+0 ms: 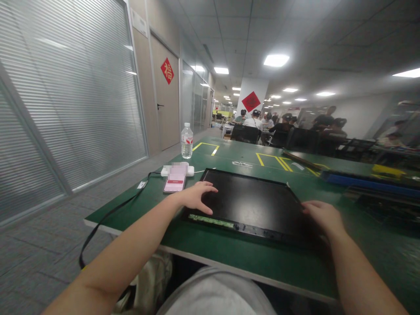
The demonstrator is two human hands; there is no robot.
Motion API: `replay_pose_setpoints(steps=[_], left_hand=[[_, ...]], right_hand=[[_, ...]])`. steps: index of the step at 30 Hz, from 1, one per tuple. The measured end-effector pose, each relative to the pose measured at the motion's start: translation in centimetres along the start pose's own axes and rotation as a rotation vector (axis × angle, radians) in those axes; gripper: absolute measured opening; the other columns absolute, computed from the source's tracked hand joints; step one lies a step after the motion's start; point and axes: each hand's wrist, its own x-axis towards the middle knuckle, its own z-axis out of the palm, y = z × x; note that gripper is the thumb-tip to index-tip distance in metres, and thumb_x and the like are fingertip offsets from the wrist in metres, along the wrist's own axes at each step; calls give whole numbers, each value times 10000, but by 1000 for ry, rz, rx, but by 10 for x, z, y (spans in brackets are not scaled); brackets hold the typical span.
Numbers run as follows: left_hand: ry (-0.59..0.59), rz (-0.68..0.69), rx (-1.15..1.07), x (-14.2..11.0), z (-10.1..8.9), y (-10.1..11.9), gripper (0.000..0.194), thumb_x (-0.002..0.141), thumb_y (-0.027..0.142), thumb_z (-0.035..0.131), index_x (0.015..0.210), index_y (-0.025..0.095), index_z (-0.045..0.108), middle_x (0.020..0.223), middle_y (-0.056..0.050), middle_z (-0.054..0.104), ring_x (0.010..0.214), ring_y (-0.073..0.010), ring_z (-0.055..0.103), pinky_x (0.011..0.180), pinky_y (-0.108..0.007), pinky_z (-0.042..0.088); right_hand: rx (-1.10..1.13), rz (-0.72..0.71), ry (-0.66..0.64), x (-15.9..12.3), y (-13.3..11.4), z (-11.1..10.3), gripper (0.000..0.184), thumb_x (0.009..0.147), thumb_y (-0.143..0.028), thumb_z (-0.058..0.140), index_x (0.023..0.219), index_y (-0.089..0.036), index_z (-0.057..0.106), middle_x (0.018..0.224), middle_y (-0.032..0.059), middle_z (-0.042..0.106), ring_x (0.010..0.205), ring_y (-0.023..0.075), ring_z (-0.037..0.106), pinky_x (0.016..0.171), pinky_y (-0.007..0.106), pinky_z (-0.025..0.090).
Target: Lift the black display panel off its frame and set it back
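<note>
A black flat display panel (249,197) lies face up on the green table (226,256) in front of me. Along its near edge runs a strip of green circuit board (211,221). My left hand (198,195) is over the panel's left side, thumb and fingers spread apart; whether it touches the surface I cannot tell. At the right edge is my right hand (323,216), its fingers bent together against the panel's rim. The thumb and the underside of that hand are hidden.
Left of the panel are a phone (175,180), a white power strip (189,170) with a black cable (111,214), and a water bottle (187,142). A blue tray-like piece (367,181) and dark parts lie at right. People sit at tables behind.
</note>
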Motion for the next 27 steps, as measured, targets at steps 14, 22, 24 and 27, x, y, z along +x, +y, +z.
replay_pose_setpoints(steps=[14, 22, 24, 27], left_hand=[[-60, 82, -53, -4, -10, 6, 847, 539, 426, 886, 1325, 273, 609, 1538, -122, 413, 1413, -328, 389, 1153, -419, 314], [180, -95, 121, 7, 2, -12, 515, 825, 451, 636, 1264, 181, 639, 1456, -159, 500, 1377, -310, 433, 1150, -432, 328], [231, -134, 180, 11, 3, -18, 434, 835, 360, 608, 1219, 166, 665, 1385, -157, 567, 1319, -298, 497, 1144, -425, 342], [219, -124, 198, 12, 1, -21, 373, 813, 235, 570, 1160, 186, 697, 1269, -123, 664, 1225, -276, 582, 1118, -398, 381]], right_hand=[[-31, -37, 2, 7, 6, 4, 288, 744, -346, 565, 903, -249, 785, 844, 42, 766, 836, 258, 671, 667, 331, 453], [-7, -35, 19, 5, 4, 4, 266, 729, -324, 568, 861, -235, 781, 806, 50, 763, 811, 252, 672, 657, 328, 452], [-1, -37, 13, 5, 3, 3, 267, 738, -327, 557, 852, -237, 781, 799, 46, 764, 820, 254, 674, 663, 329, 452], [-1, -24, 4, 5, 1, 3, 253, 737, -326, 563, 838, -241, 780, 779, 43, 762, 817, 253, 675, 666, 328, 449]])
